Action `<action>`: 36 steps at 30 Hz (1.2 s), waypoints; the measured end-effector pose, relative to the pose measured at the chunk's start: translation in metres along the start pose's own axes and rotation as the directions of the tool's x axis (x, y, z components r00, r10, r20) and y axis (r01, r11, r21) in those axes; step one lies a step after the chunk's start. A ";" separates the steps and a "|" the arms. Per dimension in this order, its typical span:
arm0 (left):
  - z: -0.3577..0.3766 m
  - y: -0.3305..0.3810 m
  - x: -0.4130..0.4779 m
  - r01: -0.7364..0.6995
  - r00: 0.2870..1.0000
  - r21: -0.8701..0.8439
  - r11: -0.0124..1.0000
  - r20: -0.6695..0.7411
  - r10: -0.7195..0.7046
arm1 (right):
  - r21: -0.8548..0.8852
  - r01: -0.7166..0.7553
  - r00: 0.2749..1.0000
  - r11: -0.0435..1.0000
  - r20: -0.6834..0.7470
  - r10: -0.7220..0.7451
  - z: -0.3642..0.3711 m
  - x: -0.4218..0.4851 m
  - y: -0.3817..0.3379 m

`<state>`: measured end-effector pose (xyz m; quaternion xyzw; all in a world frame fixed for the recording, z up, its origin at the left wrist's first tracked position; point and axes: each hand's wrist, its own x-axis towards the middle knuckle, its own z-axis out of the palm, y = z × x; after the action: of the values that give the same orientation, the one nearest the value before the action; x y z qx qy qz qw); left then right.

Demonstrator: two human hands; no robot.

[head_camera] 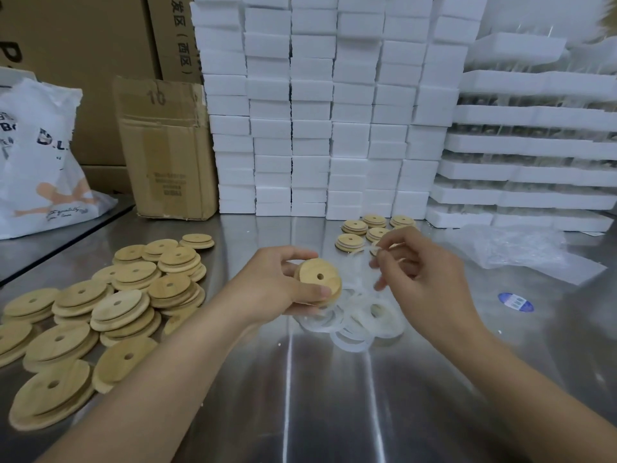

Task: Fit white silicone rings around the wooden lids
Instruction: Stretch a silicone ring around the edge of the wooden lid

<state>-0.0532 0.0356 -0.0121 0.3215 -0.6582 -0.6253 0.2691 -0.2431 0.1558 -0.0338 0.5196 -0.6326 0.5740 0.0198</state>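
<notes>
My left hand (277,282) grips a round wooden lid (317,279) with a centre hole, tilted on edge above the steel table. My right hand (417,265) pinches a thin white silicone ring (365,262) just right of the lid; the ring looks blurred. Several more white rings (350,325) lie in a loose pile on the table under both hands. A big heap of bare wooden lids (100,315) covers the left of the table. A small group of lids (364,232) lies behind my right hand.
Stacks of white foam blocks (317,111) wall off the back, with foam trays (534,145) at the right. A cardboard box (167,152) and a white plastic bag (40,162) stand at the back left. Clear plastic wrap (521,248) and a blue sticker (516,302) lie at the right.
</notes>
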 end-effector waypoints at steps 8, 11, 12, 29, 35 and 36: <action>0.015 -0.006 0.003 0.150 0.986 -0.258 0.954 0.111 -0.125 | 0.405 -0.083 0.993 0.910 0.111 0.041 0.006 -0.002 -0.024; 0.017 -0.004 0.001 0.183 0.976 -0.343 0.921 0.174 -0.129 | 0.567 -0.251 0.960 0.785 0.251 0.126 0.004 0.000 -0.029; 0.018 -0.004 0.001 0.203 0.973 -0.377 0.904 0.184 -0.142 | 0.598 -0.315 0.938 0.737 0.314 0.146 0.002 0.001 -0.030; 0.029 -0.013 0.000 0.105 0.992 -0.413 0.905 0.110 -0.065 | 0.151 -0.250 0.948 0.957 0.237 0.210 0.000 0.003 -0.017; 0.028 -0.014 0.001 0.055 0.993 -0.323 0.945 0.117 -0.018 | 0.188 -0.282 0.949 0.941 0.199 0.245 -0.001 0.003 -0.018; 0.027 -0.015 0.001 0.043 0.993 -0.298 0.954 0.115 -0.009 | 0.187 -0.281 0.949 0.941 0.198 0.244 -0.001 0.003 -0.018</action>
<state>-0.0733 0.0523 -0.0294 0.2498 -0.5654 -0.7385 0.2693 -0.2331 0.1580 -0.0189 0.4770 -0.6305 0.5890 -0.1675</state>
